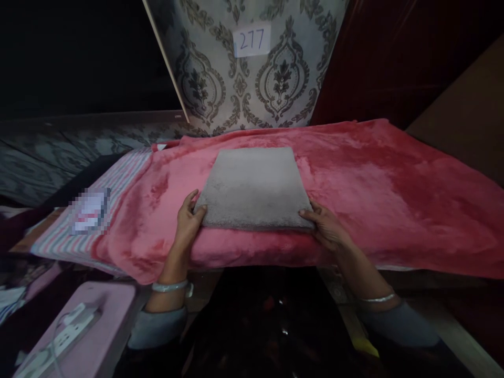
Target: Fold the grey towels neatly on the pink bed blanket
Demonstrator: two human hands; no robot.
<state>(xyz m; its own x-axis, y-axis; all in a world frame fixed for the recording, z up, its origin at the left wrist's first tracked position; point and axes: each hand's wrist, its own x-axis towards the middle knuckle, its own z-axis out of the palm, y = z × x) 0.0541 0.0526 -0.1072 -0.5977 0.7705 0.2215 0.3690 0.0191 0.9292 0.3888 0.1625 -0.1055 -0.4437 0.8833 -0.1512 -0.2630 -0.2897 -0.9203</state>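
Observation:
A flat grey plush mat (254, 189), roughly square and short-napped, lies level over a pink fleece blanket (394, 199). My left hand (189, 215) pinches its near left corner, thumb on top and fingers along the side and underneath. At the near right corner, my right hand (325, 223) grips the mat the same way, its thumb over the edge. The fingertips under the mat are hidden.
A striped cloth (114, 184) shows at the left, with a blurred-out item (91, 211) on it. Lower left, a power strip (65, 341) rests on a pink stool (106, 310). Behind are a dark TV screen (79, 58) and a wall paper label (252, 40).

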